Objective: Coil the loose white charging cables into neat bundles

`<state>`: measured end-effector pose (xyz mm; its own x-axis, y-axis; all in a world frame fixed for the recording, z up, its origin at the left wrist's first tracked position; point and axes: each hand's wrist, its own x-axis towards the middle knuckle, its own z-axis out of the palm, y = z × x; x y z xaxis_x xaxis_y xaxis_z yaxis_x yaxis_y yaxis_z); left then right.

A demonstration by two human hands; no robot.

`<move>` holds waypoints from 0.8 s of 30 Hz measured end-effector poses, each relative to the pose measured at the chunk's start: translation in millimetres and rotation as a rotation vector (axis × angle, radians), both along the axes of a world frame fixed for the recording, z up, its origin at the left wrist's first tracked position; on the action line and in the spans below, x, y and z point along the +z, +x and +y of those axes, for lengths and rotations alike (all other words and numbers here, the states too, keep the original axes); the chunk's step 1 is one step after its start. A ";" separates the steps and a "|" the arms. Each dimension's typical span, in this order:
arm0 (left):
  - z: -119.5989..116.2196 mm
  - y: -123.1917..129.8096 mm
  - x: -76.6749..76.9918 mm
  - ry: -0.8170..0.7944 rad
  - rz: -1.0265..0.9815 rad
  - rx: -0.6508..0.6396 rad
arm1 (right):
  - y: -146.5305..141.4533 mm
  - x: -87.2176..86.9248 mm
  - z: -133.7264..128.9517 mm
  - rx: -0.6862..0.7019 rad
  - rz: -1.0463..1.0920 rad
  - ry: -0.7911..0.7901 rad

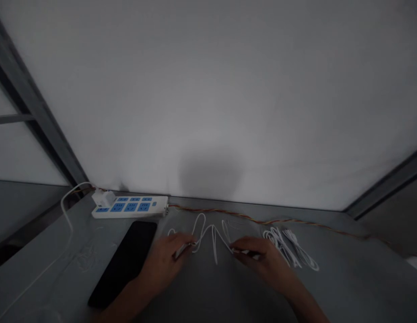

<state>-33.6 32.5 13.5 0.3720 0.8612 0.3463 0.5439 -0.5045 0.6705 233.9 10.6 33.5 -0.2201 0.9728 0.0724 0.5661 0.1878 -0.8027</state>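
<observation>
A pale wall panel (208, 89) and a grey metal frame (33, 103) stand behind a grey desk (343, 287). Near the desk's back edge lie a white power strip (129, 210) with blue sockets, a white plug adapter (103, 198) seated in it, and a twisted orange wire (262, 220). A black smartphone (125, 260) lies flat just beside the left hand (163, 264), and a bundle of white cables (289, 249) lies just beside the right hand (262, 262). A thin white cable (211, 237) rises in loose loops between the hands, mid-desk. Each grip is pressed together, pinching a slim section of it, its exact end type too small to tell; holding low and leaving slack between keeps the thin cable under easy control.
</observation>
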 end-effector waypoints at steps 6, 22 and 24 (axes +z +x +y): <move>-0.9 -0.4 -0.3 0.013 0.045 -0.009 | 0.4 -1.3 0.5 -0.020 0.016 -0.010; -2.3 -0.3 -1.8 0.043 0.093 0.010 | -1.6 -4.0 0.3 -0.068 0.012 0.004; -2.3 -0.2 -2.8 0.047 0.081 0.016 | -1.4 -4.1 0.1 -0.070 0.012 0.008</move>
<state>-33.8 30.2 10.6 0.3869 0.8508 0.3555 0.6036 -0.5252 0.5998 232.5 10.7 29.4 -0.1503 0.9852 0.0828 0.5685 0.1546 -0.8081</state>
